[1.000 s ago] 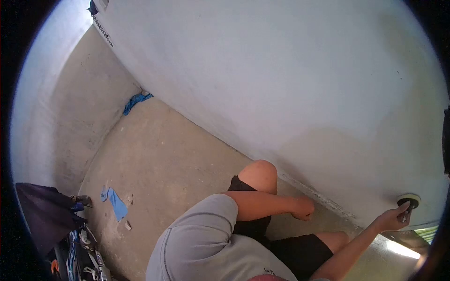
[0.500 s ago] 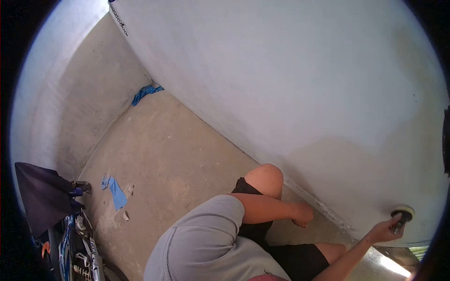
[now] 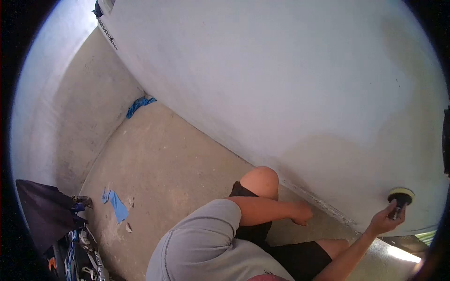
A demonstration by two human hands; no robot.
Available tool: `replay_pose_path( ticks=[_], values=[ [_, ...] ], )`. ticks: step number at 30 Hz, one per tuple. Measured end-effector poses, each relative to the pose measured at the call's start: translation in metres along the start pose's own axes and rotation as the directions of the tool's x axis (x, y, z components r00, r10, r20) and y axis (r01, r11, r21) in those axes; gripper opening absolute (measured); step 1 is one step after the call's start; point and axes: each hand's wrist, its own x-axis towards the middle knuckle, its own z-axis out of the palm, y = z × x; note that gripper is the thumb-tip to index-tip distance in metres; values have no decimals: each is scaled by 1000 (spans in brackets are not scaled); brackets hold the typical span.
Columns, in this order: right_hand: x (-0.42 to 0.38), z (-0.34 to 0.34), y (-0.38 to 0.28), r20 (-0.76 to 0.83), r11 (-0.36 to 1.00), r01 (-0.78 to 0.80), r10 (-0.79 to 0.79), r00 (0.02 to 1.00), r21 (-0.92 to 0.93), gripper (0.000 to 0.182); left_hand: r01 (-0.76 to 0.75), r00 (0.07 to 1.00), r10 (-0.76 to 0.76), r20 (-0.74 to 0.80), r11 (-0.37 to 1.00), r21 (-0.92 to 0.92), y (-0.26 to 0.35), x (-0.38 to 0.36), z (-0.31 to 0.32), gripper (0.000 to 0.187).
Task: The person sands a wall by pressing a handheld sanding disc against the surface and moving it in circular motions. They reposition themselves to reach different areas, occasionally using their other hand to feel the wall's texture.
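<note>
My right hand (image 3: 385, 222) grips the short handle of a round, black-backed polishing pad (image 3: 401, 196) with a pale yellow edge. The pad lies against the lower part of the white wall (image 3: 300, 93), at the right. My left forearm rests across my bent knee (image 3: 260, 181). Beyond the knee, my left hand (image 3: 301, 214) hangs with its fingers curled in, and nothing shows in it. The foot of the wall runs close by that hand.
A bicycle (image 3: 82, 253) with a dark cloth (image 3: 42, 213) over it stands at lower left. Blue cloth scraps (image 3: 117, 206) lie on the concrete floor (image 3: 159, 154), and a darker blue cloth (image 3: 139, 107) lies in the corner. A chain (image 3: 108, 33) hangs at the upper left.
My right hand has moved the pad slightly up the wall. My left hand stays by the knee. The view has shifted a little.
</note>
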Motion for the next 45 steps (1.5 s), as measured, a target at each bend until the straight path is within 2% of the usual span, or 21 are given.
replay_pose_path(
  ticks=[1, 3, 4, 12, 14, 17, 19, 20, 21, 24, 25, 29, 32, 34, 35, 37, 38, 39, 41, 43, 45],
  values=[
    [6, -2, 12, -7, 1000, -4, 4, 1000, 4, 49, 4, 1000, -4, 0, 1000, 9, 2, -1, -2, 44],
    [24, -13, 34, -199, 833, -544, 552, 809, 101, 53, -23, 999, 23, -29, 1000, 6, 9, -7, -9, 45],
    [33, -25, 39, -136, 765, -643, 642, 754, 43, 53, -27, 999, 27, -34, 1000, 11, 7, -7, -10, 45],
    [5, -4, -7, -50, 942, -300, 310, 949, 148, 44, 58, 998, -58, 40, 998, 2, 9, -9, -17, 44],
    [14, -11, 30, -158, 798, -567, 598, 786, 203, 44, 48, 997, -48, 62, 999, -1, 8, -6, -16, 44],
    [17, -17, 56, -242, 699, -657, 714, 656, 283, 40, 60, 997, -57, 58, 997, -46, 0, -1, -4, 43],
    [-18, 2, 108, -335, 853, -456, 520, 786, 254, 30, 125, 992, -128, -24, 988, -87, 4, -10, -5, 41],
    [-8, -1, 49, -232, 858, -482, 513, 826, 179, 24, 212, 957, -183, 226, 971, -108, 5, -8, -19, 41],
    [-7, 5, 20, -164, 834, -426, 502, 849, 350, 28, 245, 940, -219, 261, 967, -69, 1, -3, -14, 42],
    [1, 0, 15, -166, 963, -206, 234, 958, 171, 49, 187, 964, -182, 193, 982, -11, 12, -9, -25, 41],
    [9, 5, 21, -262, 876, -243, 372, 891, 416, 51, 151, 980, -147, 134, 988, -20, 12, -11, -23, 42],
    [9, -10, 64, -294, 526, -663, 850, 438, 533, 50, 92, 994, -92, 54, 996, 3, 14, -15, -25, 44],
    [11, -12, 45, -303, 623, -657, 781, 546, 425, 49, 94, 991, -94, 97, 996, 4, 16, -13, -29, 42],
    [16, -15, 23, -119, 824, -384, 468, 876, 417, 46, 111, 984, -111, 136, 994, 13, 16, -9, -26, 42],
    [15, -16, 34, -126, 827, -386, 470, 874, 409, 46, 95, 989, -96, 111, 995, 20, 15, -9, -25, 41],
    [16, -16, 64, -305, 749, -546, 656, 690, 376, 46, 72, 994, -74, 82, 997, 27, 16, -12, -26, 41],
    [15, -19, 73, -318, 580, -637, 813, 488, 508, 45, 79, 993, -80, 83, 997, 17, 19, -13, -27, 41],
    [9, -20, 82, -325, 590, -632, 806, 494, 503, 45, 84, 993, -84, 84, 996, 6, 22, -12, -28, 40],
    [-6, -23, 101, -197, 235, -787, 969, 147, 570, 47, 74, 994, -75, 84, 997, 12, 22, -14, -28, 41],
    [4, -17, 77, -205, 271, -759, 961, 183, 592, 47, 70, 993, -72, 91, 997, 20, 20, -10, -29, 41],
    [19, -13, 36, -222, 753, -449, 600, 769, 481, 44, 74, 991, -76, 109, 997, 19, 18, -10, -27, 42]
  ],
)
